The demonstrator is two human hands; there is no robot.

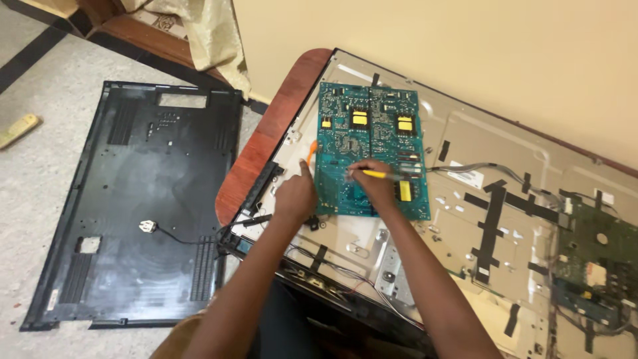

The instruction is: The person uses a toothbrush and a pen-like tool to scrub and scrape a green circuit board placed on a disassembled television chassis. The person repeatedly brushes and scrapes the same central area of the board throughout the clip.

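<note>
Right hand (373, 183) pinching a yellow-handled tool (373, 174) on the green circuit board (369, 143); left hand (296, 194), finger extended, steadies nine-o'clock edge — slip could scratch traces.

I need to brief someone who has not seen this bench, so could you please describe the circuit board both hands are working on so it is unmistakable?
Find the opened flat-screen panel lying face down on the table. Near its left end sits a large teal circuit board, with the left hand at its edge and the right hand on it holding a yellow-handled tool. Unlike the smaller dark green board at far right, it carries several yellow blocks.

teal circuit board (369, 149), flat, yellow-handled tool (374, 174) across it
</note>
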